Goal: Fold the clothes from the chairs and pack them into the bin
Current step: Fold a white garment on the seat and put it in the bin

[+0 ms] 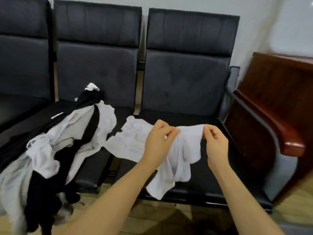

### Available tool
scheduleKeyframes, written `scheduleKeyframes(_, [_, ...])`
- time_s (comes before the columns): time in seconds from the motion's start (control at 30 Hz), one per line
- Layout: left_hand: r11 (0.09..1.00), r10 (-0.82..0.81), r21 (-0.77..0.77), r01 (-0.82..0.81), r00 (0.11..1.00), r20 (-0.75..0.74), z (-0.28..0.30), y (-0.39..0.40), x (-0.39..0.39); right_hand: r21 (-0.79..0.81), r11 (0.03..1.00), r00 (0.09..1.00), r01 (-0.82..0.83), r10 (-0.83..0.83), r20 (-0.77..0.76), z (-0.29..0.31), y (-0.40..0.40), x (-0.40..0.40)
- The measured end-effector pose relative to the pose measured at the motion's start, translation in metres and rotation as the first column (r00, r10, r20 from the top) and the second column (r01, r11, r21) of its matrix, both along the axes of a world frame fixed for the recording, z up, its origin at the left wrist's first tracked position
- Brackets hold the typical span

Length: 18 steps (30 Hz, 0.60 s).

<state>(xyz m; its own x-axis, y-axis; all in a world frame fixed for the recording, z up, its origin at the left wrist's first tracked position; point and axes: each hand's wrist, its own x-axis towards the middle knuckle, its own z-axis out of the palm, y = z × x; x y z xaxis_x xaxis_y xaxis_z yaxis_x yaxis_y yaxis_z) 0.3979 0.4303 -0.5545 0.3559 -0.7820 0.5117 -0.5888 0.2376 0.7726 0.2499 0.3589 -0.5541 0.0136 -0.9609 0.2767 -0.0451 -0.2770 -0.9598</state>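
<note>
A white garment hangs over the seat of the right black chair, its left part spread toward the middle chair. My left hand pinches its top edge, and my right hand pinches the same edge a little to the right. Between the two hands the cloth is held up, and the rest droops over the seat's front edge. A heap of white, grey and black clothes lies on the middle chair's seat and spills down toward the floor at the left. No bin is in view.
Three black padded chairs stand in a row against a pale wall. A dark red wooden piece of furniture stands right beside the right chair's metal armrest. Tan floor shows below the seats.
</note>
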Motion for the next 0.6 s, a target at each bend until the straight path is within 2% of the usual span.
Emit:
scheduleKeyframes(0.1, [0.999,-0.016,0.039,0.017,1.000,-0.010,-0.023,-0.012,-0.034,0.076,0.996,0.997,0.050,-0.046,-0.058,-0.025,-0.004,-0.035])
scheduleKeyframes(0.23, [0.957,-0.044,0.288,0.022,0.997,0.068,-0.054,-0.025,-0.046,0.184,0.976,0.982,0.119,-0.088,-0.169,-0.056,-0.007,-0.053])
scheduleKeyframes(0.33, [0.872,0.040,0.481,-0.092,0.992,0.119,-0.056,-0.034,-0.041,0.097,0.988,0.949,0.117,-0.082,-0.305,-0.064,-0.004,-0.058])
scheduleKeyframes(0.4, [0.826,-0.006,0.540,-0.160,0.956,0.292,-0.057,-0.033,-0.032,0.004,0.998,0.916,0.070,-0.062,-0.396,-0.066,0.001,-0.056])
scheduleKeyframes(0.5, [0.757,-0.197,0.637,-0.145,0.879,0.434,-0.065,-0.016,-0.019,-0.036,0.997,0.763,-0.066,0.027,-0.646,-0.069,0.006,-0.048])
scheduleKeyframes(0.57, [0.677,-0.311,0.716,-0.169,0.817,0.486,-0.074,-0.005,-0.008,0.063,0.983,0.574,-0.174,0.153,-0.804,-0.076,0.008,-0.044])
scheduleKeyframes(0.6, [0.637,-0.350,0.748,-0.188,0.793,0.498,-0.079,0.000,0.000,0.135,0.963,0.444,-0.235,0.230,-0.866,-0.082,0.008,-0.043])
